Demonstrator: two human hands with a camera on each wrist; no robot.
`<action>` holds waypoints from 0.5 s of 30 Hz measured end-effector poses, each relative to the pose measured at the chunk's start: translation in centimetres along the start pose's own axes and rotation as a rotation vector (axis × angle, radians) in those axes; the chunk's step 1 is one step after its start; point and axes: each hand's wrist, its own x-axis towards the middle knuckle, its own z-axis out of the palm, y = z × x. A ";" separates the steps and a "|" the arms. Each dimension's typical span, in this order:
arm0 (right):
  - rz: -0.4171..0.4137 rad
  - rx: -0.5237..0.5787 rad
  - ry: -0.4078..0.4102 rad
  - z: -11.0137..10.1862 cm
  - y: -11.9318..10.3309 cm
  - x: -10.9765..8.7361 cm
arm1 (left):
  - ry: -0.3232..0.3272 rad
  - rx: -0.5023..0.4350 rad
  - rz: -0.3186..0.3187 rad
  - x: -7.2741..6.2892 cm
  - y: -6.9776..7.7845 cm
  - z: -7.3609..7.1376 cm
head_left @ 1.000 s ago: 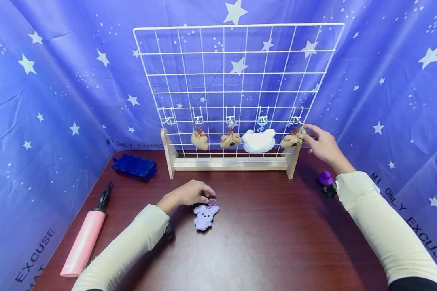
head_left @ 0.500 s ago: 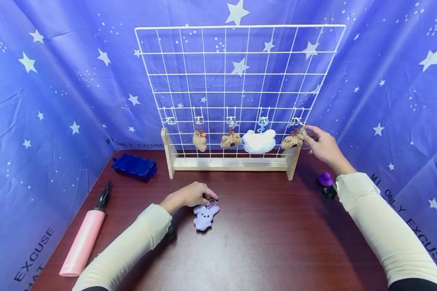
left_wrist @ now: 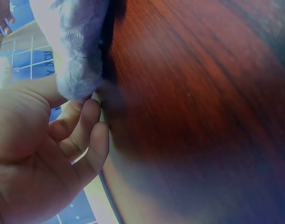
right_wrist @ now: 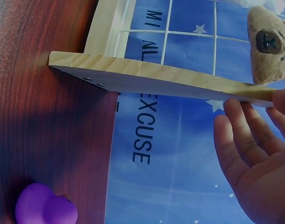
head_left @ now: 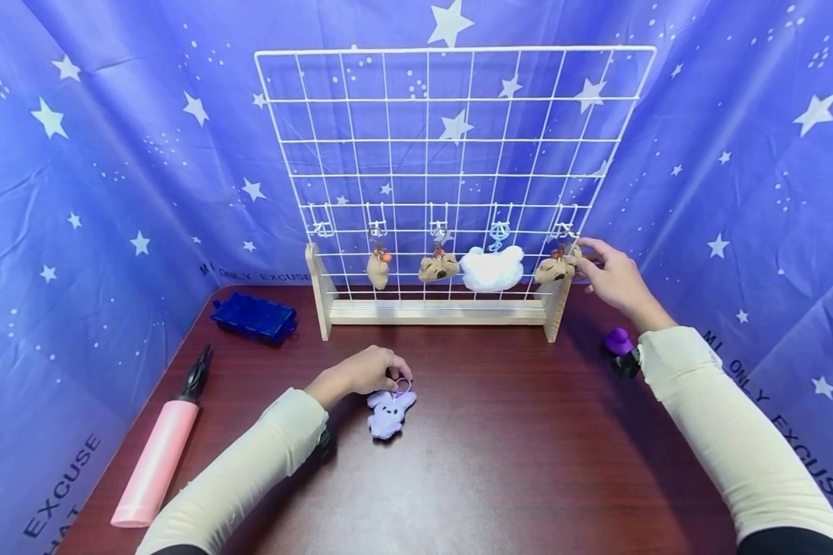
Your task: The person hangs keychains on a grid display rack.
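Observation:
A small lilac plush dog keychain (head_left: 386,417) lies face up on the table. My left hand (head_left: 368,370) pinches the ring at its top between thumb and index finger. In the left wrist view the plush (left_wrist: 79,42) partly hides the thumb, and the other fingers curl loosely below. At the right end of a white wire grid rack (head_left: 444,141), my right hand (head_left: 618,277) holds the wooden upright (right_wrist: 180,79), thumb at its front edge and fingertips on its outer face. A brown bear plush (head_left: 554,270) hangs right beside that thumb.
From the rack's hooks also hang two brown plush charms (head_left: 378,271) and a white fluffy one (head_left: 493,268); the leftmost hook (head_left: 322,230) is bare. A blue plastic case (head_left: 254,317) and pink hand pump (head_left: 156,462) lie left. A purple toy (head_left: 618,341) sits near my right wrist.
My left hand has shifted slightly right, its fingers closing in on the keychain ring. The leftmost brown charm has turned on its hook. My right hand stays in place.

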 end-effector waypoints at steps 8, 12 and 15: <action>0.010 0.002 -0.006 0.0 0.0 0.0 | 0.008 -0.025 -0.005 0.1 -0.2 0.0; 0.014 0.006 -0.005 0.0 -0.1 0.0 | 0.020 -0.034 -0.007 0.1 -0.2 0.1; 0.016 0.002 -0.005 0.0 -0.1 0.0 | 0.032 -0.032 -0.010 0.1 -0.2 0.1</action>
